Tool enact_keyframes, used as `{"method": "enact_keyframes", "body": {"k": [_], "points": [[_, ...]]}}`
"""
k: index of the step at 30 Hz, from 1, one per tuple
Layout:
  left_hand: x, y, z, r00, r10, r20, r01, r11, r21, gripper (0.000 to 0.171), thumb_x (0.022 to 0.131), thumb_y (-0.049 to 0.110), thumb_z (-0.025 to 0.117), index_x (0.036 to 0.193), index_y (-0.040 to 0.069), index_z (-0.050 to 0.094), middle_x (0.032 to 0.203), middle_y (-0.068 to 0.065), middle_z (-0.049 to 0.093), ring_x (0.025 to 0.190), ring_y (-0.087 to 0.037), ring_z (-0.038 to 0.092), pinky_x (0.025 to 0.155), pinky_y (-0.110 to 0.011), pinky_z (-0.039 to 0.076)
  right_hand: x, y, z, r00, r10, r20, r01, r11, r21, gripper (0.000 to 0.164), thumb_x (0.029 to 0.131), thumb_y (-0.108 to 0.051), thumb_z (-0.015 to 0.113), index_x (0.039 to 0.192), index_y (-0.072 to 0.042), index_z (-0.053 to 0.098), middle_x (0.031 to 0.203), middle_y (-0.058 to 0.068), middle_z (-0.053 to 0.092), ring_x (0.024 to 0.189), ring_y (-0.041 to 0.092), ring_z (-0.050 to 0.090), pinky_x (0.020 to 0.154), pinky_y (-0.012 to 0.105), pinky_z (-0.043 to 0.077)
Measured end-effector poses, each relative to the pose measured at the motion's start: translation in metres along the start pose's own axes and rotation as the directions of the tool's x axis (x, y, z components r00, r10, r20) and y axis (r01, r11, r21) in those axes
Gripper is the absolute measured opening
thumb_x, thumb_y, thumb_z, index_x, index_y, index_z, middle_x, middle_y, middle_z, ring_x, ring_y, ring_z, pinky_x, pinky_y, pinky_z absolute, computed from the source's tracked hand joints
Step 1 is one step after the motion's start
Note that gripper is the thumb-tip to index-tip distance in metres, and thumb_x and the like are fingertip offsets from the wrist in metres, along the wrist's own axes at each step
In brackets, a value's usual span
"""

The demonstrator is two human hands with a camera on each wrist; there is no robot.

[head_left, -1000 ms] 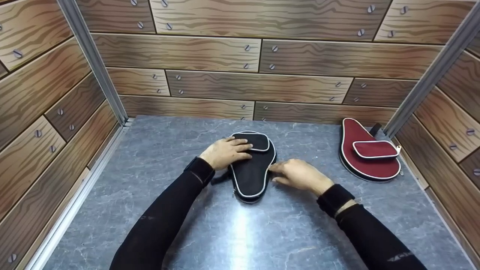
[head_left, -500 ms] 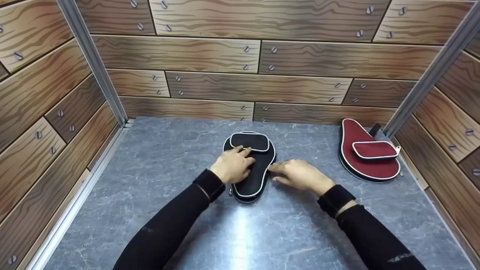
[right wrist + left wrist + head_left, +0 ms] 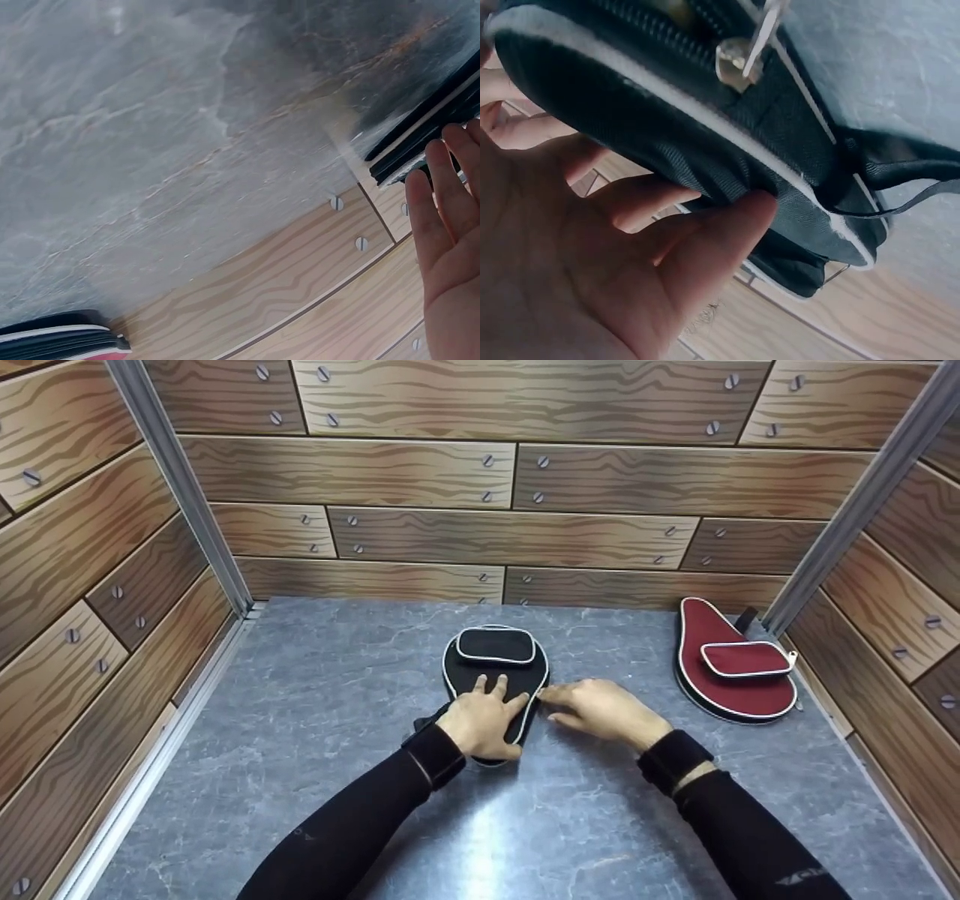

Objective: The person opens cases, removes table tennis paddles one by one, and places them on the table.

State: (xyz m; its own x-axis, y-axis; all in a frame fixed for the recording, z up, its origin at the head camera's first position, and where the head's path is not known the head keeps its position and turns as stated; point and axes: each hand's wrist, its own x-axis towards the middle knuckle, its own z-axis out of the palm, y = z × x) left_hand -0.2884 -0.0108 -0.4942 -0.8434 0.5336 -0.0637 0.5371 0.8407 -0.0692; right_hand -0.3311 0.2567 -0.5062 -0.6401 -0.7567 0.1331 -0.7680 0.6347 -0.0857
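Note:
A black paddle case (image 3: pixel 495 675) with white piping lies flat on the table, its narrow end toward me and a small pocket (image 3: pixel 496 646) on its wide far part. My left hand (image 3: pixel 484 724) rests on the narrow part with its fingers spread. In the left wrist view its fingers and thumb lie against the case's face. A metal zipper slider (image 3: pixel 739 64) sits on the case's side, near a black strap (image 3: pixel 915 161). My right hand (image 3: pixel 600 709) touches the case's right edge with its fingertips; the right wrist view shows those fingers fairly straight.
A red paddle case (image 3: pixel 739 690) with a red pocket lies at the far right, near the corner post (image 3: pixel 847 510). Wood-patterned walls (image 3: pixel 420 472) enclose the grey marbled table (image 3: pixel 337 660) at the back and both sides.
My left hand has slid across the black case from beside the pocket down to the narrow end, uncovering the pocket. The right hand keeps its place at the right edge.

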Motion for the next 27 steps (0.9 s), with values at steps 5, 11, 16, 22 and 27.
{"method": "enact_keyframes", "body": {"k": [5, 11, 16, 22, 27], "points": [[-0.002, -0.007, 0.003, 0.998, 0.011, -0.056, -0.013, 0.999, -0.037, 0.093, 0.096, 0.062, 0.076, 0.179, 0.028, 0.052, 0.18, -0.022, 0.056, 0.159, -0.054, 0.063, 0.113, -0.058, 0.07, -0.001, 0.004, 0.001, 0.999, 0.036, -0.003, -0.036, 0.999, 0.003, 0.045, 0.111, -0.024, 0.08, 0.152, -0.008, 0.078, 0.148, 0.014, 0.084, 0.129, 0.039, 0.085, 0.107, 0.06, 0.07], [-0.005, -0.011, 0.004, 0.995, 0.003, -0.1, -0.013, 0.995, -0.094, 0.089, 0.101, 0.056, 0.071, 0.179, 0.019, 0.052, 0.178, -0.025, 0.057, 0.157, -0.05, 0.066, 0.123, -0.053, 0.065, 0.001, 0.009, 0.006, 0.996, 0.081, 0.022, -0.082, 0.997, 0.014, 0.049, 0.111, -0.024, 0.079, 0.156, -0.007, 0.075, 0.161, 0.015, 0.076, 0.143, 0.04, 0.078, 0.117, 0.06, 0.065], [-0.01, -0.012, 0.004, 0.984, -0.03, -0.177, 0.0, 0.985, -0.171, 0.085, 0.103, 0.048, 0.073, 0.176, 0.01, 0.054, 0.173, -0.031, 0.06, 0.146, -0.05, 0.075, 0.116, -0.055, 0.068, 0.005, 0.01, 0.011, 0.996, 0.083, 0.034, -0.083, 0.997, -0.001, 0.049, 0.112, -0.025, 0.079, 0.157, -0.006, 0.074, 0.164, 0.017, 0.074, 0.147, 0.04, 0.075, 0.12, 0.06, 0.064], [-0.015, -0.014, 0.001, 0.958, -0.066, -0.278, 0.011, 0.981, -0.193, 0.075, 0.104, 0.032, 0.073, 0.173, 0.006, 0.056, 0.166, -0.033, 0.066, 0.121, -0.05, 0.085, 0.097, -0.058, 0.074, 0.009, 0.008, 0.014, 0.998, 0.066, 0.018, -0.066, 0.998, -0.022, 0.046, 0.111, -0.024, 0.081, 0.152, -0.005, 0.077, 0.157, 0.016, 0.076, 0.136, 0.04, 0.08, 0.112, 0.058, 0.069], [-0.014, -0.018, 0.001, 0.931, -0.086, -0.356, 0.03, 0.987, -0.16, 0.068, 0.105, 0.023, 0.075, 0.168, 0.005, 0.061, 0.16, -0.03, 0.072, 0.109, -0.047, 0.088, 0.086, -0.057, 0.075, 0.012, 0.007, 0.016, 0.999, 0.054, -0.005, -0.054, 0.998, -0.008, 0.038, 0.11, -0.02, 0.081, 0.145, -0.005, 0.08, 0.149, 0.013, 0.078, 0.127, 0.037, 0.083, 0.106, 0.056, 0.071]]}}
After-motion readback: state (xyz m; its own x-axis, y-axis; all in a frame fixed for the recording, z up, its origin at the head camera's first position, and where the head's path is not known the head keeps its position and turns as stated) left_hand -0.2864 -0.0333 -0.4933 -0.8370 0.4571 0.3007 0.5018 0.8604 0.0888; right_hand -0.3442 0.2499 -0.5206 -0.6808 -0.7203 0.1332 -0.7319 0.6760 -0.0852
